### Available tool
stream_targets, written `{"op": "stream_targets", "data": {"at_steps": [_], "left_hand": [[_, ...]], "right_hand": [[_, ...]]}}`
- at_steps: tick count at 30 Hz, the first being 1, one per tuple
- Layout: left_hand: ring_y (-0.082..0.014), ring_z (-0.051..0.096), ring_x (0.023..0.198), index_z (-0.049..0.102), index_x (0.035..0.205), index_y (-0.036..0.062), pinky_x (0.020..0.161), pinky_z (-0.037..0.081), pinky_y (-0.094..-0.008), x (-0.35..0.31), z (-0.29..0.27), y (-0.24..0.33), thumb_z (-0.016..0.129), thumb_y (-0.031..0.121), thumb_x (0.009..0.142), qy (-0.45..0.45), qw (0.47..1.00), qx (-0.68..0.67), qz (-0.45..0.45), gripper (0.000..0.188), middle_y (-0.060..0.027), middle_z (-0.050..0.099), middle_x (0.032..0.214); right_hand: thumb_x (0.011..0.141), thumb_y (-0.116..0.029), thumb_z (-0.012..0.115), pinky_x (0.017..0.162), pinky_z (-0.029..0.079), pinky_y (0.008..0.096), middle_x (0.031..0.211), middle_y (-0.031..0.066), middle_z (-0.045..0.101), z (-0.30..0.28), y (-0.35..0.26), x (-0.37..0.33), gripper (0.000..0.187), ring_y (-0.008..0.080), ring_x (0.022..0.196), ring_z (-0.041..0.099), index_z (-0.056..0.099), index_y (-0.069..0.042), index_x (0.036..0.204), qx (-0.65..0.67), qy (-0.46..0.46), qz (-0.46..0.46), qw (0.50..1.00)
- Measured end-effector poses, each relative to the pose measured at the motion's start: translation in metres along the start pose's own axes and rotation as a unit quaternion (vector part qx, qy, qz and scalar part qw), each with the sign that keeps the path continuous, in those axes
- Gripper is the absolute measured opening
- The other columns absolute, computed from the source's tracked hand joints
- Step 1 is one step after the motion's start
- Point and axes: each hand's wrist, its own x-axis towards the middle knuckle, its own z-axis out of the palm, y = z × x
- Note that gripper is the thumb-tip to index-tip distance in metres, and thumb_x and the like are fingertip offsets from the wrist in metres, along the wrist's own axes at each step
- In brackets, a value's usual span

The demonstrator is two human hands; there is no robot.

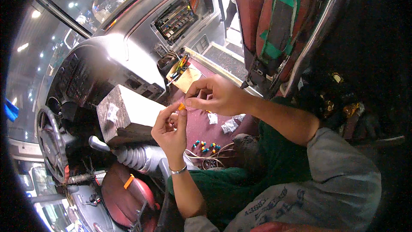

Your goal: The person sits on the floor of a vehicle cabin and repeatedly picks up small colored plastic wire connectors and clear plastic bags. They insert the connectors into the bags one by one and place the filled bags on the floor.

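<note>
Both hands, left hand (pixel 171 129) and right hand (pixel 213 95), pinch a small orange piece (pixel 182 107), perhaps a fuse; coloured bits (pixel 205 147) lie below.

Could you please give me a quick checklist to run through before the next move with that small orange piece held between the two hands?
1. Small orange piece pinched at the fingertips of both hands: ok.
2. Left hand steady below it, wrist with a metal bracelet free of the wiring: ok.
3. Right hand closed on the piece from above: ok.
4. Which way the piece faces, and whether it is whole: cannot tell, too small.
5. Spare coloured pieces within reach on the red surface: ok.
6. Open fuse panel in the dashboard unobstructed: ok.
</note>
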Motion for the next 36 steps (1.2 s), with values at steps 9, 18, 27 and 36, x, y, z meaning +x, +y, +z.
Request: {"op": "stream_targets", "data": {"at_steps": [9,18,27,36], "left_hand": [[0.0015,0.049,0.060,0.075,0.114,-0.0002,0.050,0.034,-0.0171,0.001,0.001,-0.003,0.079,0.000,0.090,-0.031,0.999,-0.041,-0.017,0.024,0.0017,0.064,0.084],[0.0022,0.048,0.059,0.076,0.114,0.0009,0.050,0.031,-0.0164,0.000,0.001,-0.004,0.079,0.000,0.090,-0.026,0.999,-0.034,-0.032,0.024,0.0042,0.063,0.074],[-0.0030,0.058,0.073,0.072,0.121,-0.0002,0.060,0.042,-0.0174,0.005,0.002,-0.010,0.077,0.008,0.095,-0.018,0.995,-0.092,-0.029,0.028,-0.0035,0.069,0.091],[-0.0061,0.063,0.072,0.072,0.121,-0.0014,0.063,0.050,-0.0191,0.008,-0.008,-0.013,0.074,0.012,0.098,-0.046,0.981,-0.164,-0.094,0.026,-0.0056,0.074,0.091]], "right_hand": [[0.097,-0.012,0.070,0.067,0.050,0.0243,0.084,0.0023,0.069,0.005,0.009,0.000,0.014,0.0054,0.075,0.061,0.071,0.001,0.101,-0.028,0.009,-0.027,0.999],[0.097,-0.011,0.070,0.065,0.050,0.0224,0.084,0.0005,0.068,0.007,0.004,0.000,0.013,0.0041,0.074,0.061,0.071,0.000,0.103,-0.023,-0.001,0.026,0.999],[0.097,-0.015,0.072,0.059,0.046,0.0213,0.080,-0.0008,0.066,0.001,-0.002,0.002,0.014,0.0036,0.069,0.058,0.070,-0.002,0.100,-0.132,0.039,-0.018,0.990],[0.097,-0.019,0.072,0.060,0.048,0.0241,0.083,-0.0003,0.067,0.004,-0.001,-0.001,0.015,0.0055,0.069,0.059,0.069,-0.005,0.101,-0.187,0.047,-0.047,0.980]]}}
